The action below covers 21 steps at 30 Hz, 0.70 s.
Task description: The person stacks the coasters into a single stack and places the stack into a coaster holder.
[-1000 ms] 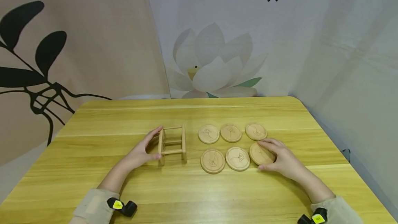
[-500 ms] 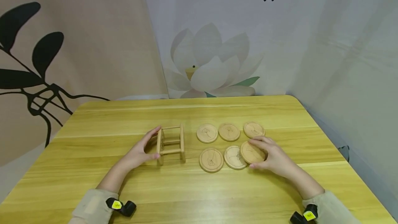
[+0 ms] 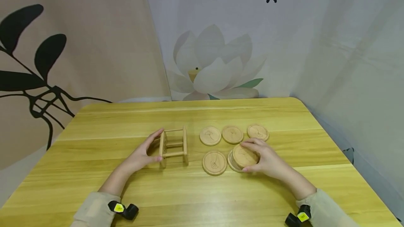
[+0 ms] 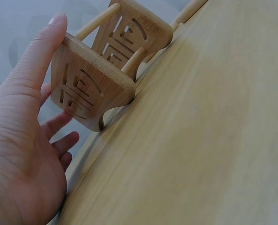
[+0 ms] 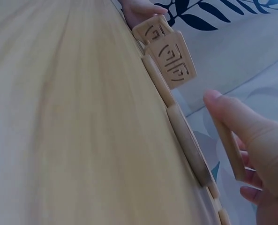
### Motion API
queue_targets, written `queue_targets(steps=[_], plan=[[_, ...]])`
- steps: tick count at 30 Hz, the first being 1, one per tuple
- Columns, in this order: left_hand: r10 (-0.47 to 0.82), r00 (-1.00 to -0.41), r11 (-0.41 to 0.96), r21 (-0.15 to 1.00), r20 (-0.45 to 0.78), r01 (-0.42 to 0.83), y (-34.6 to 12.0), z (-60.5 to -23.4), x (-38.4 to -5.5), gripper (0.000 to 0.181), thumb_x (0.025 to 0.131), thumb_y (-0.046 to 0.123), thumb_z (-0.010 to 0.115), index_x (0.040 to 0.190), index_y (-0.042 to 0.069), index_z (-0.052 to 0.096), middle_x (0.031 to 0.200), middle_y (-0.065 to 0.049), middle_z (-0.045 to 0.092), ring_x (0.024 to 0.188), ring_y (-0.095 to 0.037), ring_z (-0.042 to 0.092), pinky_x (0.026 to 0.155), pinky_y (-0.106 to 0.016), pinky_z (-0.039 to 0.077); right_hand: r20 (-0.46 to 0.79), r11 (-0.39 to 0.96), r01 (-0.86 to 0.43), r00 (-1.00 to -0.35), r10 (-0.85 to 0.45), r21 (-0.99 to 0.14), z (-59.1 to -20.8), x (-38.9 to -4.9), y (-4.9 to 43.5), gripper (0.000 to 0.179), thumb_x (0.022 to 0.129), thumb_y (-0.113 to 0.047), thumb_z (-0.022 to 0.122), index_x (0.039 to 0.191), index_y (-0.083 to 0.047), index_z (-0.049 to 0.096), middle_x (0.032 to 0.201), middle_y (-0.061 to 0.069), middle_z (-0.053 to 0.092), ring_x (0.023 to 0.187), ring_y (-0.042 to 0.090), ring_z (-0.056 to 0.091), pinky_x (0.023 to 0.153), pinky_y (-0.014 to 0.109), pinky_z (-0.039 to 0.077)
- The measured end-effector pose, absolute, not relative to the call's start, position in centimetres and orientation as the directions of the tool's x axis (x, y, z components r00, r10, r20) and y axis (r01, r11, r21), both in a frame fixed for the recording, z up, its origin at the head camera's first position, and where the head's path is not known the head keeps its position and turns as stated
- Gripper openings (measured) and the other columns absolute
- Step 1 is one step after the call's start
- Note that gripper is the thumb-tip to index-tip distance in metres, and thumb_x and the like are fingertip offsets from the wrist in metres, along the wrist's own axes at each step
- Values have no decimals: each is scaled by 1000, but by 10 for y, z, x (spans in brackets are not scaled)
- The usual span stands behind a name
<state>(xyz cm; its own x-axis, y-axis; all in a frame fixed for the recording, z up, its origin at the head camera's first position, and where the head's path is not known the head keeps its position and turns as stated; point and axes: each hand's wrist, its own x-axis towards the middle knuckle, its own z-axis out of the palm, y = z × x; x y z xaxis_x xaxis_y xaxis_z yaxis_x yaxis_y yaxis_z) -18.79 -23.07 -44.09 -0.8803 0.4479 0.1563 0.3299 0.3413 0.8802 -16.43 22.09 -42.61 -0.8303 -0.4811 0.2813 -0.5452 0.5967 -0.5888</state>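
A small wooden coaster rack (image 3: 185,146) stands on the table, its end panels cut with slots (image 4: 82,84). At its left end my left hand (image 3: 139,157) grips the near panel, thumb on one edge and a finger on the opposite one. My right hand (image 3: 265,158) pinches a round wooden coaster (image 3: 244,156) by its rim. The right wrist view has this held coaster (image 5: 229,147) raised off the table and tilted. Beneath it in the head view lies another coaster (image 3: 233,165), partly covered. A coaster with a leaf engraving (image 3: 214,163) lies left of that one.
Behind the front coasters a back row holds a left coaster (image 3: 210,136), a middle coaster (image 3: 232,135) and a right coaster (image 3: 257,132). All rest on the wooden table (image 3: 189,199). A printed curtain (image 3: 214,59) hangs beyond the far edge.
My right hand has lifted the front right coaster and carried it left, over the coaster beside it. My left hand stays on the rack, which has not visibly moved.
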Motion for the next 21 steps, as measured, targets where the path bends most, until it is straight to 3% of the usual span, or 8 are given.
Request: queue_targets(steps=[21], plan=[[449, -879, 313, 893, 160, 322, -230, -440, -187, 92, 82, 12, 76, 154, 26, 20, 156, -14, 17, 140, -44, 10, 97, -77, 6, 279, 535, -607, -773, -570, -588, -421, -169, 178, 85, 62, -38, 89, 133, -5, 56, 134, 10, 51, 124, 26, 44, 101, 50, 38]])
